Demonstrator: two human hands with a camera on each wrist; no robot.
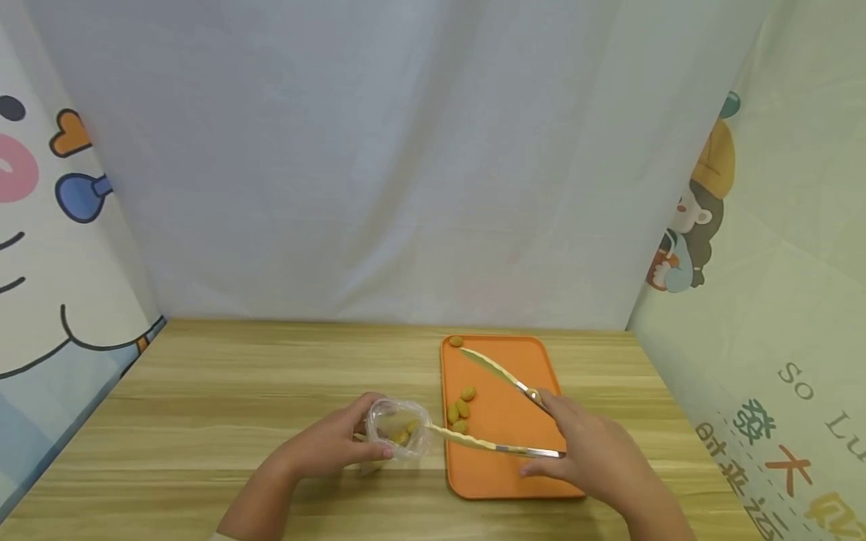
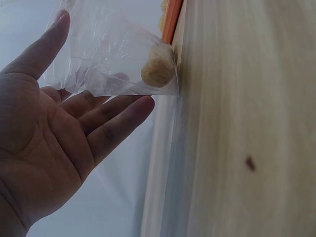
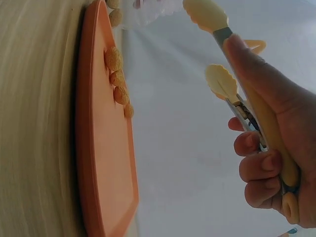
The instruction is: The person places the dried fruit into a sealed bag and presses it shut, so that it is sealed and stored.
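My left hand (image 1: 338, 443) holds a clear plastic bag (image 2: 108, 54) by its sides, thumb on one side and fingers on the other. The bag's mouth faces up, and several tan-brown, walnut-like pieces (image 1: 401, 437) lie inside. In my right hand (image 1: 598, 451) is a pair of tongs (image 1: 490, 368) with cream scalloped tips, gripped round the handles, its arms spread wide. The lower tip reaches the bag's rim in the head view. Nothing sits between the tong tips. Several more walnut-like pieces (image 3: 114, 58) lie along the left side of an orange tray (image 1: 504, 473).
The tray lies on a wood-grain table (image 1: 271, 368), right of the bag. One lone piece (image 1: 456, 341) sits at the tray's far left corner, close to the upper tong tip. A pale curtain (image 1: 379, 165) hangs behind the table, with printed cloths at both sides.
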